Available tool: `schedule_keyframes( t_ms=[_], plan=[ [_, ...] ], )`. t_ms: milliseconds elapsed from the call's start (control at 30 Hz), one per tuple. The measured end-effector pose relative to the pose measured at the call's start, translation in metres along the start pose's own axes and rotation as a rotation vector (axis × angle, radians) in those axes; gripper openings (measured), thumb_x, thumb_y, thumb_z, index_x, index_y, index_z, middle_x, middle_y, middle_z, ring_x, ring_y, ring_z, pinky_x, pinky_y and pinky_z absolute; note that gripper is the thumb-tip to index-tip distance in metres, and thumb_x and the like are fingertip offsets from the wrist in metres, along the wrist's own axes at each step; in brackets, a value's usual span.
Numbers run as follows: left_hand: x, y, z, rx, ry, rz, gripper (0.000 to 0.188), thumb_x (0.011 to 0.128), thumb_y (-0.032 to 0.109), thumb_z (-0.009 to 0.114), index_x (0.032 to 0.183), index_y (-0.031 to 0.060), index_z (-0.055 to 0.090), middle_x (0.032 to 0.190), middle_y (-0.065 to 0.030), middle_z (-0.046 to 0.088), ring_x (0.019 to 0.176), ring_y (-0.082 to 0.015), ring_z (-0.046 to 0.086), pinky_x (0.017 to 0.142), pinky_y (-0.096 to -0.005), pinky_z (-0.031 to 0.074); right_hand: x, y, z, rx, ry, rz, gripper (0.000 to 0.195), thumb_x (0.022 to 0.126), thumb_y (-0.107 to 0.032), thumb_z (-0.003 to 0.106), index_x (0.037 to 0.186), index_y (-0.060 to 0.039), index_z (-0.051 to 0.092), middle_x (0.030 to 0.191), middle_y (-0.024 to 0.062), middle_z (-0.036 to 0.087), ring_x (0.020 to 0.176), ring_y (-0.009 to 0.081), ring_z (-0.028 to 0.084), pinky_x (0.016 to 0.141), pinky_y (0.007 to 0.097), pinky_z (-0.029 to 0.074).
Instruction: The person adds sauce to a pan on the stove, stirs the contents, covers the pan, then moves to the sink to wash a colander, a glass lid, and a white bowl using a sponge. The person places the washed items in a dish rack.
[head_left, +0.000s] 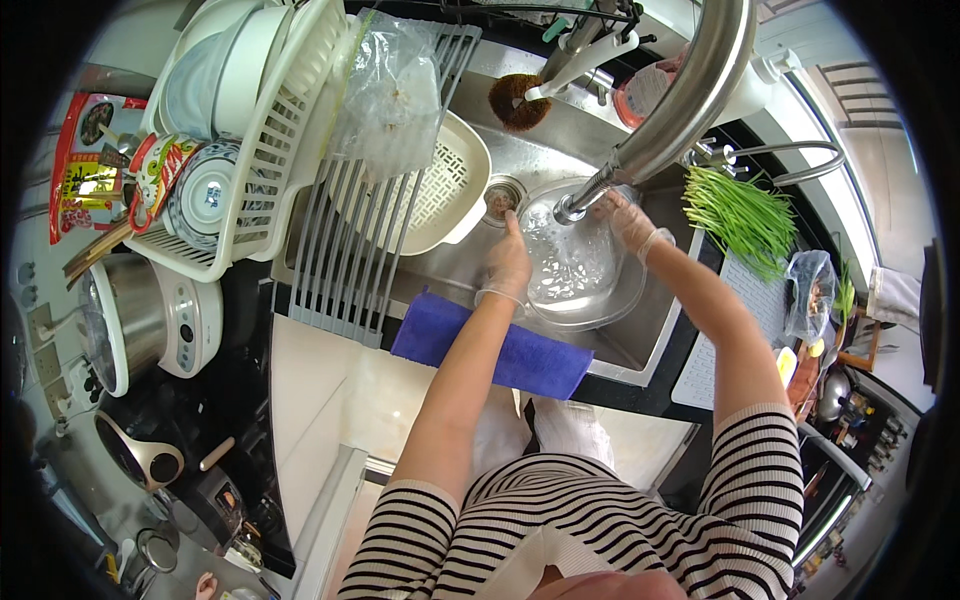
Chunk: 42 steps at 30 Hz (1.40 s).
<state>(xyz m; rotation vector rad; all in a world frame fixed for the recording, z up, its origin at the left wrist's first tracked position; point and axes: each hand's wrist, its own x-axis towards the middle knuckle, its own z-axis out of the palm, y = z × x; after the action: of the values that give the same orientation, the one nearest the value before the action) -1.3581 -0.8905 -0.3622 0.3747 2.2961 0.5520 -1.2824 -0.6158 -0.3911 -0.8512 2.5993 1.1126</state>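
Observation:
A clear plastic basin (574, 289) sits in the right part of the steel sink, with rippling water inside it. The spout (574, 208) of a steel gooseneck faucet hangs over the basin. My left hand (508, 259), in a clear disposable glove, is at the basin's left side with its thumb pointing away from me. That hand is slightly blurred and its other fingers are hidden. My right hand (628, 219), gloved likewise, holds the basin's far right rim, its fingers reaching past the edge. Left of the basin, a cream strainer basket (439, 187) lies near the sink drain (504, 199).
A grey roll-up rack (345, 255) spans the sink's left side, bearing a clear plastic bag (390, 97). The dish rack (274, 157) holds bowls. A purple cloth (491, 345) covers the front edge. Green stalks (742, 217) lie on the drying mat (712, 352). A coir brush (519, 103) hangs behind.

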Motion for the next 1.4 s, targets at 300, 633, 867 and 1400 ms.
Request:
schedule_keyframes(
  t_ms=[300,633,867,1400],
  plan=[
    [-0.003,0.003,-0.004,-0.075,-0.016,-0.072,0.081,0.079,0.006,0.051,0.143,0.0116,0.001,0.094,-0.0257,0.062,0.086,-0.0388,0.062,0.079,-0.0450,0.048,-0.038,-0.087,-0.076,0.936,-0.654,0.113,0.030,0.087,-0.023,0.045,0.110,-0.0119,0.061,0.130,0.0063,0.051,0.122,0.0238,0.045,0.092,0.0368,0.043],
    [0.000,-0.014,-0.007,-0.302,-0.240,-0.040,0.088,0.075,0.009,0.055,0.143,0.0193,0.000,0.119,-0.0278,0.052,0.111,-0.0404,0.052,0.095,-0.0421,0.039,0.077,-0.116,-0.139,1.788,-0.331,0.557,0.028,0.082,-0.017,0.051,0.097,0.0033,0.064,0.097,0.0230,0.063,0.093,0.0379,0.060,0.081,0.0405,0.047],
    [0.002,-0.022,0.001,-0.213,-0.219,-0.107,0.086,0.077,0.010,0.054,0.142,0.0183,-0.002,0.118,-0.0271,0.052,0.108,-0.0413,0.053,0.095,-0.0424,0.039,0.128,-0.079,-0.063,2.453,0.240,1.014,0.027,0.089,-0.026,0.054,0.101,-0.0028,0.058,0.086,0.0044,0.058,0.075,0.0128,0.054,0.066,0.0290,0.046],
    [-0.008,-0.006,-0.004,-0.193,-0.266,-0.113,0.089,0.078,0.017,0.060,0.141,0.0102,-0.002,0.117,-0.0272,0.054,0.108,-0.0403,0.054,0.093,-0.0433,0.041,0.106,-0.158,-0.056,1.558,0.234,0.565,0.053,0.086,-0.027,0.047,0.134,-0.0082,0.035,0.141,0.0236,0.025,0.127,0.0424,0.030,0.103,0.0535,0.025]
  ],
)
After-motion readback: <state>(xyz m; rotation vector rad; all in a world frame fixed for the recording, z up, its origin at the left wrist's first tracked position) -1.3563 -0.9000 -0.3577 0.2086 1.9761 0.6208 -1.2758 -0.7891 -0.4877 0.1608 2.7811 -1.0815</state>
